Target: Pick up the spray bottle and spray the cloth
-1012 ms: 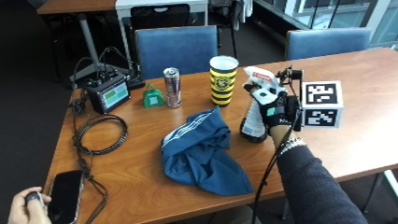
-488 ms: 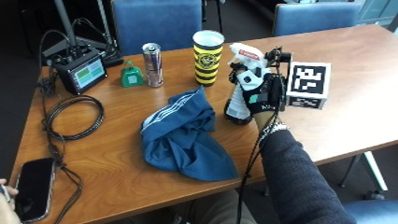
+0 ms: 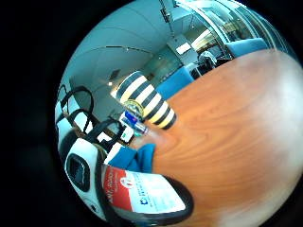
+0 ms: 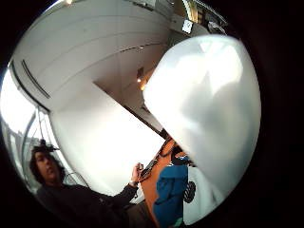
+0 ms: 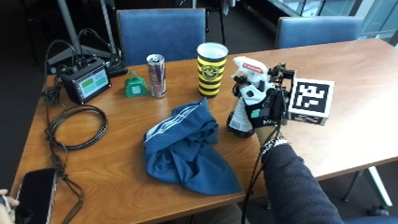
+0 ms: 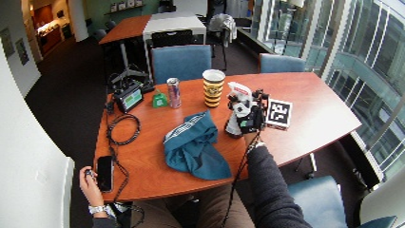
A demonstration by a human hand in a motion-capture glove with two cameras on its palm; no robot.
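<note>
The spray bottle [image 5: 238, 119] stands upright beside the blue cloth, dark-bodied with a white trigger head [image 5: 250, 70]. My gloved right hand [image 5: 264, 107] grips its neck and upper body from the right. I cannot tell whether its base touches the wooden table [image 5: 348, 93]. The crumpled blue cloth [image 5: 187, 149] lies just left of the bottle. In the wide outside view the bottle [image 6: 235, 111], hand [image 6: 252, 119] and cloth [image 6: 193, 147] stand the same way. The bottle's label [image 3: 142, 194] and white head [image 4: 209, 104] fill the palm views, with the cloth [image 3: 137, 158] close behind.
A yellow-and-black striped cup [image 5: 211, 70], a drinks can [image 5: 157, 74] and a small green object [image 5: 133, 86] stand behind the cloth. A screen device [image 5: 87, 84] and coiled cable [image 5: 78, 126] lie at the left. A phone [image 5: 34, 200] lies at the near left corner.
The outside camera has shifted. My hand still grips the bottle at the same spot beside the cloth.
</note>
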